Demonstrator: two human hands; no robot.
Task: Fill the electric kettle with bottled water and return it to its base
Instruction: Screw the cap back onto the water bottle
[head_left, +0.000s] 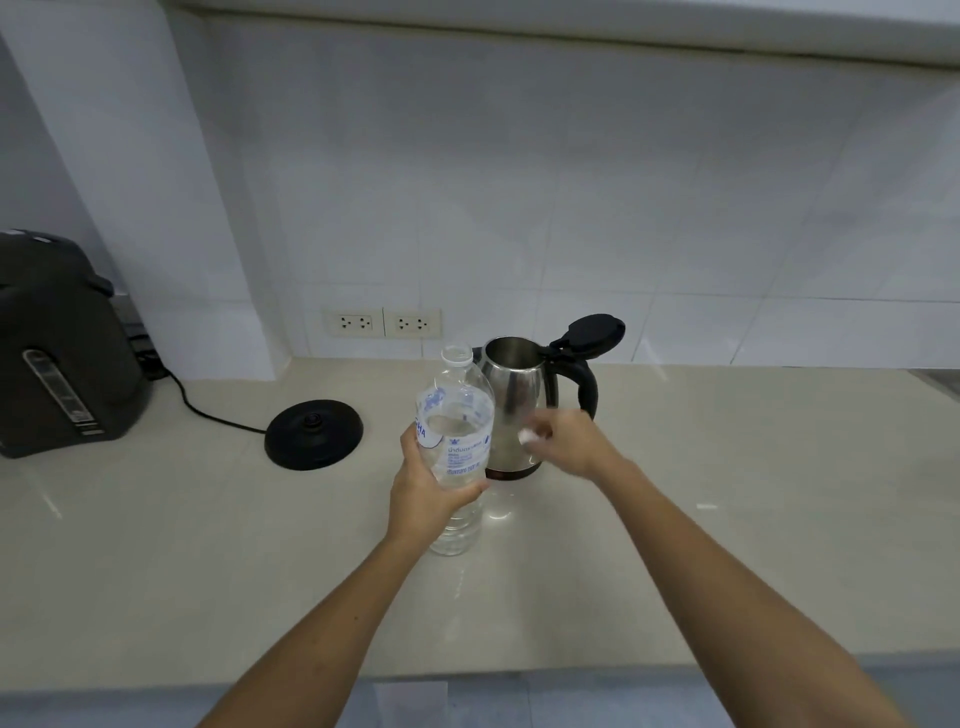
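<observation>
Head view: my left hand (423, 483) grips the open bottle (457, 441), right hand (563, 441) pinches its cap (527, 436); tipping too fast could splash past the kettle (514, 400).

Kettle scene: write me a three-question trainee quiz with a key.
1. True or false: the electric kettle sits on its base.
2. Which hand grips the water bottle? A left, B right
3. Fill in: the kettle lid is ____.

Key:
1. False; the kettle stands on the counter, right of the base.
2. A; the left hand grips the uncapped bottle, while the right hand seems to pinch something small and white, perhaps the bottle cap.
3. Open.
</observation>
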